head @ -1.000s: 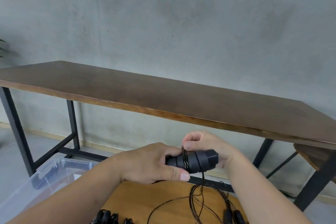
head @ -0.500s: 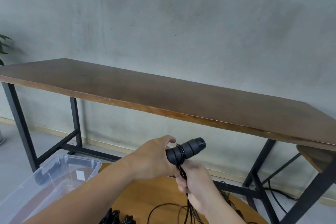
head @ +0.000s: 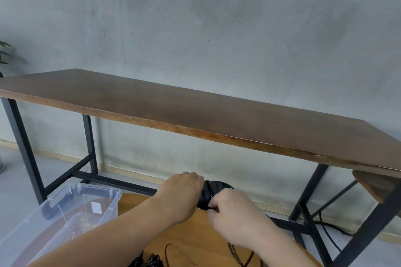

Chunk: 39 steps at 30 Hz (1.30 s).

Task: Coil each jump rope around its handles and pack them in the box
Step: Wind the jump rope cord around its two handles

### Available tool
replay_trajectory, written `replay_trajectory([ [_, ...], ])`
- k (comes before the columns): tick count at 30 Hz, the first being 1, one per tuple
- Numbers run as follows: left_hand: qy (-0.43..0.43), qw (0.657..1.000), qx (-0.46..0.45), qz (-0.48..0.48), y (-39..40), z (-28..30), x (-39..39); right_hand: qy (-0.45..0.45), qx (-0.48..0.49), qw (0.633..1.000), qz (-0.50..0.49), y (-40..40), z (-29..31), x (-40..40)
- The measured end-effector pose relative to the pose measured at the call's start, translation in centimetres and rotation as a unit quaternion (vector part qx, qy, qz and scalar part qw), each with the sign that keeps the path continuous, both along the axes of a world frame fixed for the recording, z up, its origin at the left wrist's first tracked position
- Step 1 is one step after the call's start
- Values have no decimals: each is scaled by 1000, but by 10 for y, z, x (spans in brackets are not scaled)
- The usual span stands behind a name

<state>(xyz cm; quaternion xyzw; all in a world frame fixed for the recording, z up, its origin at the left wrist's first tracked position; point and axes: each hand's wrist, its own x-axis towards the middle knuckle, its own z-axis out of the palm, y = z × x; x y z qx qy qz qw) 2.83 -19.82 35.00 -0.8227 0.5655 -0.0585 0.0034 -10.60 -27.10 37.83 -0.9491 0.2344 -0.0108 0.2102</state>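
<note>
Above round wooden desk (head: pixel 188 234): left hand (head: pixel 181 196) clamped round black handles (head: pixel 211 194), fingers curled tight. Right hand (head: pixel 233 217) pinching thin cord (head: pixel 236 249) at lower side of handles; fingertips partly hidden. Slack trailing down onto desk. Advice: keep cord taut, lay turns side by side, avoid snagging loose loops. Clear box (head: pixel 65 212) waiting left, beside desk.

Soft, even daylight is filling the scene; wide-angle distortion is bending the edges, and slight blur is softening detail.
</note>
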Motion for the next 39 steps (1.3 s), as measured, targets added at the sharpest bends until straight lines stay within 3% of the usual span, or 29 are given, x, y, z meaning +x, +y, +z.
replay_trajectory([
  [4, -54, 997, -5, -47, 0, 1, -6, 24, -29, 999, 27, -8, 27, 1],
  [8, -83, 995, 13, -62, 2, 6, -11, 5, 7, 999, 35, -24, 53, 3],
  [13, 79, 995, 6, -63, 13, 18, -16, -12, 128, 989, 67, -64, 56, 12],
  [17, 179, 981, 5, -76, 19, 27, -23, -43, 292, 954, 51, -80, 39, 14],
  [20, 244, 966, -46, -75, 22, 33, -25, -76, 416, 906, 31, -80, 19, 17],
  [24, 294, 949, -97, -61, 27, 39, -23, -147, 565, 812, -9, -74, -11, 18],
  [28, 349, 929, -108, -55, 27, 38, -24, -215, 720, 655, -82, -65, -42, 11],
  [30, 363, 924, -109, -50, 25, 36, -24, -223, 759, 609, -64, -56, -49, 9],
  [32, 368, 922, -114, -36, 22, 34, -23, -231, 753, 613, -60, -44, -50, 9],
  [39, 292, 937, -186, 37, 7, 26, -11, -255, 659, 696, -130, -13, -62, 7],
])
